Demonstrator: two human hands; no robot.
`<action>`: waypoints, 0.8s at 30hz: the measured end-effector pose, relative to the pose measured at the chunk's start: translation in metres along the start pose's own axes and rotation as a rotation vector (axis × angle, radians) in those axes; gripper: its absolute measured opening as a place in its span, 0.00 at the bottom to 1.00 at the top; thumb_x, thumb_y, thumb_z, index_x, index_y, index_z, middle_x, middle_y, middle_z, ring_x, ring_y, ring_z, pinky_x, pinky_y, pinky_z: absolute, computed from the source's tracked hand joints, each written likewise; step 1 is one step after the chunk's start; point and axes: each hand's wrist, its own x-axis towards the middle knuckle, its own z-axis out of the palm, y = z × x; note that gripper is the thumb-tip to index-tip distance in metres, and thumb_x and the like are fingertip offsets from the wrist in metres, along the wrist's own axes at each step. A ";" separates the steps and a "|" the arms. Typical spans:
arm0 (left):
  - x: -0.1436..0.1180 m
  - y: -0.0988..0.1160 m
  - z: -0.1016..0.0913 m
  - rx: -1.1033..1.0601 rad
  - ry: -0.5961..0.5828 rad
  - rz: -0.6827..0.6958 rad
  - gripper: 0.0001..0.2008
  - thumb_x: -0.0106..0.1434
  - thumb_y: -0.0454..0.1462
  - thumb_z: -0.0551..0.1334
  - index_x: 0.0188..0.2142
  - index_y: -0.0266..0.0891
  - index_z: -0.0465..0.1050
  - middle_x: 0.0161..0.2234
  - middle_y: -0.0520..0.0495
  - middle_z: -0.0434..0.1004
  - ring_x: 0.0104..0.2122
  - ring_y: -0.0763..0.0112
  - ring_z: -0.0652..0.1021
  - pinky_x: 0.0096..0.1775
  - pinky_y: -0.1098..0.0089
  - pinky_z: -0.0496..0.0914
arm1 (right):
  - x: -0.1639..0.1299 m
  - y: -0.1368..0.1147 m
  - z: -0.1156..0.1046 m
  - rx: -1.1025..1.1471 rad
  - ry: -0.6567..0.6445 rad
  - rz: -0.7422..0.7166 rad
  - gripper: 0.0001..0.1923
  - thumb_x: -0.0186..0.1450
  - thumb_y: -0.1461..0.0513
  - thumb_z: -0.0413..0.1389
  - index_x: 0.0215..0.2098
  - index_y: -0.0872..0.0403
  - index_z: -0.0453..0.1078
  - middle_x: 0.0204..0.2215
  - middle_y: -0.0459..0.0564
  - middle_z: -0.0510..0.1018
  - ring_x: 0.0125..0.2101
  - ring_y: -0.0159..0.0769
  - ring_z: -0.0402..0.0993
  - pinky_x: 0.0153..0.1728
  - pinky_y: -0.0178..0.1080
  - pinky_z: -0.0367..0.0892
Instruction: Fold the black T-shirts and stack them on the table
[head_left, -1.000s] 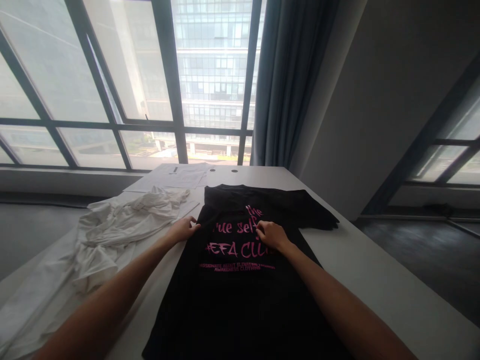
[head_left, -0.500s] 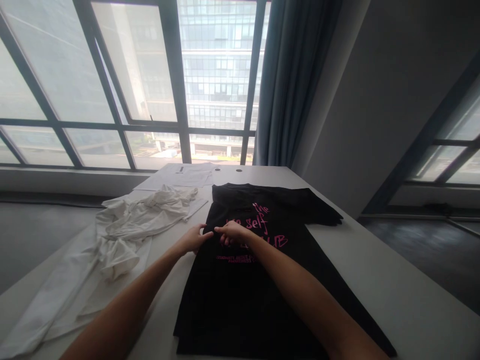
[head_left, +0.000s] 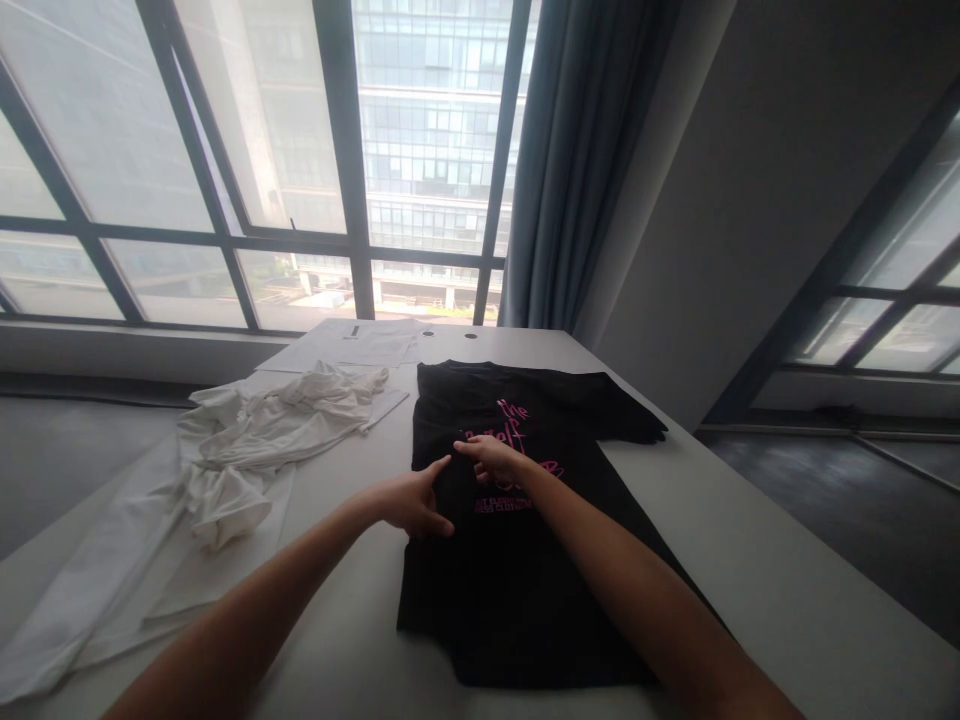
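A black T-shirt (head_left: 510, 590) with pink lettering lies flat on the white table (head_left: 750, 560). Its left side is folded in over part of the print. My left hand (head_left: 411, 500) rests on the shirt's left fold edge, index finger stretched out and thumb apart. My right hand (head_left: 491, 460) sits just right of it on the middle of the shirt, fingers pinched on the folded-over fabric and covering some letters. The shirt's right sleeve (head_left: 630, 420) still sticks out to the right.
A crumpled white garment (head_left: 247, 450) lies on the table left of the shirt, trailing toward the near left corner. Papers (head_left: 360, 348) lie at the far end by the window. A dark curtain (head_left: 577, 160) hangs behind. The table's right edge runs beside a wall.
My right hand crossed from the middle of the print to the left edge, then both hands carried that edge inward. The shirt's left side now lies folded over part of the lettering.
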 end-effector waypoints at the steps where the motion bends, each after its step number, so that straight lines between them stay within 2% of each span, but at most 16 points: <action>1: 0.000 0.001 0.004 0.061 0.010 0.024 0.61 0.51 0.38 0.73 0.73 0.41 0.32 0.26 0.54 0.78 0.23 0.66 0.79 0.24 0.73 0.70 | -0.004 0.000 -0.003 -0.034 -0.027 0.013 0.23 0.59 0.49 0.67 0.42 0.53 0.64 0.27 0.42 0.71 0.22 0.26 0.68 0.22 0.30 0.67; 4: 0.002 0.005 0.012 0.189 0.087 0.092 0.43 0.50 0.34 0.71 0.65 0.42 0.62 0.24 0.55 0.76 0.23 0.68 0.78 0.24 0.74 0.67 | -0.015 0.000 -0.009 -0.220 -0.088 0.055 0.27 0.54 0.48 0.70 0.39 0.54 0.65 0.24 0.40 0.69 0.20 0.25 0.66 0.18 0.27 0.62; 6: 0.004 0.007 0.013 0.156 0.084 0.100 0.30 0.51 0.36 0.69 0.55 0.41 0.72 0.24 0.55 0.75 0.21 0.70 0.76 0.24 0.74 0.67 | -0.019 -0.002 -0.012 -0.315 -0.141 0.071 0.27 0.54 0.47 0.69 0.36 0.54 0.64 0.22 0.39 0.67 0.18 0.25 0.66 0.16 0.27 0.59; 8: 0.006 0.009 0.013 0.033 0.071 0.103 0.22 0.52 0.40 0.70 0.48 0.39 0.75 0.23 0.56 0.73 0.19 0.72 0.74 0.22 0.74 0.66 | -0.023 -0.003 -0.015 -0.311 -0.219 0.086 0.27 0.55 0.47 0.69 0.35 0.54 0.62 0.22 0.38 0.68 0.18 0.26 0.68 0.17 0.27 0.63; 11: 0.009 0.011 0.014 -0.184 0.126 0.138 0.20 0.52 0.45 0.71 0.41 0.37 0.74 0.21 0.58 0.68 0.18 0.76 0.71 0.20 0.75 0.63 | -0.026 -0.005 -0.018 -0.235 -0.340 0.131 0.27 0.56 0.49 0.69 0.38 0.54 0.60 0.26 0.39 0.71 0.22 0.30 0.75 0.21 0.30 0.70; 14: 0.011 0.011 0.016 -0.332 0.138 0.127 0.24 0.51 0.49 0.72 0.42 0.36 0.74 0.19 0.59 0.66 0.17 0.78 0.69 0.20 0.76 0.62 | -0.032 -0.009 -0.022 -0.167 -0.322 0.150 0.27 0.57 0.53 0.69 0.42 0.54 0.59 0.26 0.39 0.73 0.21 0.31 0.77 0.22 0.31 0.73; 17: 0.011 0.010 0.017 -0.372 0.036 0.058 0.30 0.49 0.51 0.74 0.46 0.36 0.73 0.21 0.56 0.71 0.18 0.75 0.72 0.22 0.74 0.66 | -0.041 -0.012 -0.029 -0.106 -0.288 0.180 0.28 0.58 0.55 0.69 0.47 0.54 0.58 0.28 0.41 0.74 0.21 0.33 0.78 0.23 0.32 0.74; 20: 0.013 0.008 0.016 -0.351 -0.024 0.024 0.31 0.49 0.52 0.74 0.47 0.37 0.73 0.24 0.52 0.75 0.20 0.73 0.75 0.24 0.72 0.70 | -0.053 -0.011 -0.035 -0.089 -0.395 0.241 0.28 0.59 0.51 0.67 0.46 0.55 0.60 0.29 0.43 0.76 0.24 0.38 0.81 0.24 0.33 0.75; 22: 0.016 0.007 0.015 -0.313 0.041 0.043 0.27 0.53 0.52 0.71 0.45 0.37 0.74 0.24 0.51 0.76 0.20 0.72 0.75 0.24 0.71 0.70 | -0.061 -0.008 -0.035 -0.112 -0.501 0.281 0.26 0.60 0.48 0.66 0.43 0.57 0.64 0.29 0.47 0.77 0.28 0.40 0.82 0.26 0.34 0.76; 24: 0.021 0.006 0.014 -0.222 0.174 0.087 0.21 0.58 0.51 0.67 0.42 0.37 0.75 0.24 0.50 0.77 0.20 0.72 0.75 0.24 0.70 0.70 | -0.069 -0.004 -0.033 -0.160 -0.560 0.309 0.26 0.60 0.46 0.65 0.39 0.59 0.67 0.30 0.51 0.79 0.29 0.40 0.82 0.26 0.32 0.75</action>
